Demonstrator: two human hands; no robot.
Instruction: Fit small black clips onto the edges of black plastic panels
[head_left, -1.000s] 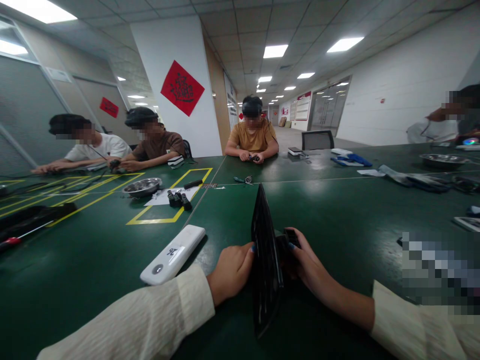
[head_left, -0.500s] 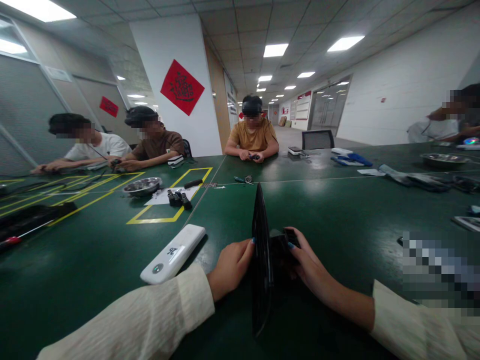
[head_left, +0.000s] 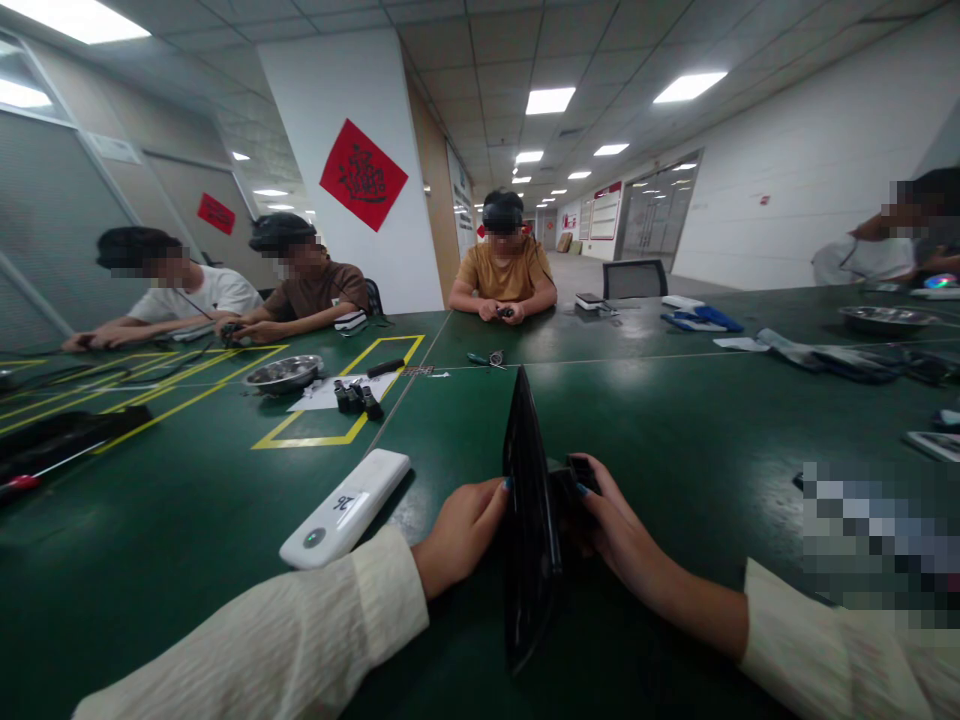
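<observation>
**Containers.** Two shallow round metal bowls with a dull shine. One bowl (head_left: 285, 373) sits beside the yellow taped rectangle (head_left: 300, 440) on the left half of the table. The second bowl (head_left: 885, 318) is far off to the right. From this low angle I cannot tell what either one contains.

**Held item.** One black panel (head_left: 529, 520), thin, flat and glossy. It stands on its edge on the green table (head_left: 187, 600) right in front of the person, between the two hands.
- Left hand (head_left: 461, 535): the fingers are curled against the panel's left face, gripping it.
- Right hand (head_left: 615, 530): it is closed round one small black block (head_left: 576, 478), which is pressed to the panel's right face.
- Both wrists are in cream ribbed sleeves.

**Loose on the table.**
- One white oblong device (head_left: 345, 507) of smooth plastic with rounded ends, lying flat just left of the left hand.
- One white paper sheet (head_left: 322, 395) inside the taped rectangle.
- A cluster of small black parts (head_left: 356, 398) on the sheet, too small to count.
- One black stick-shaped tool (head_left: 386, 368) just beyond the sheet.
- One red-handled screwdriver (head_left: 19, 485) at the far left edge.

**People.** Three people are seated across the table and one more is at the right edge.

**Wall.** One red diamond-shaped paper (head_left: 364, 175) on the white pillar.
</observation>
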